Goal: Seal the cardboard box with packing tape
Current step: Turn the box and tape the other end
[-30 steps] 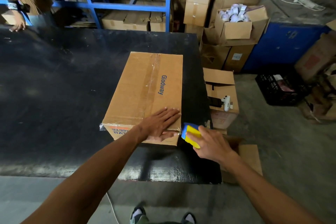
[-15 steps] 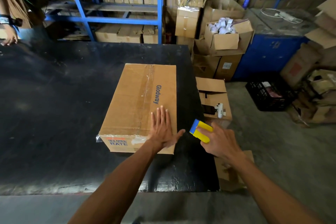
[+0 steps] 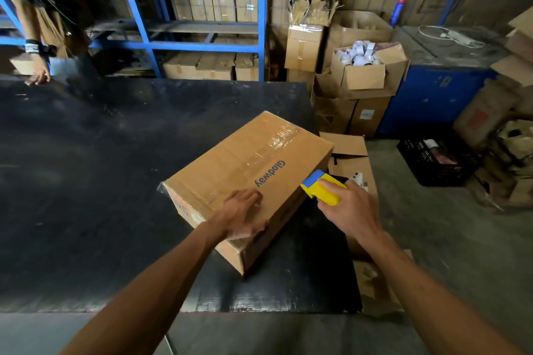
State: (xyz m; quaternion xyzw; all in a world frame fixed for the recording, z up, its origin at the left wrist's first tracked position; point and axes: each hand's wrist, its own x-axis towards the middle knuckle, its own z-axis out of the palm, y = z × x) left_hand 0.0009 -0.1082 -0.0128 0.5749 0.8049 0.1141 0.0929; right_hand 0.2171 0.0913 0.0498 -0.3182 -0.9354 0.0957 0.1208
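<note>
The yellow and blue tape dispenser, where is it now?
In the head view, the tape dispenser sits right of centre, held in the right hand, its blue end against the cardboard box's right side.

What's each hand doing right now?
Left hand: open, flat on the box, gripping nothing.
Right hand: closed on the tape gun, at the box's right side.

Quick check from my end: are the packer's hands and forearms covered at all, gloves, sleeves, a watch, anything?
No. The left hand and right hand are both bare: no gloves, rings or watch show. Both forearms are uncovered right down to the bottom edge of the head view, so no sleeve is visible. The upper arms are out of frame.
</note>
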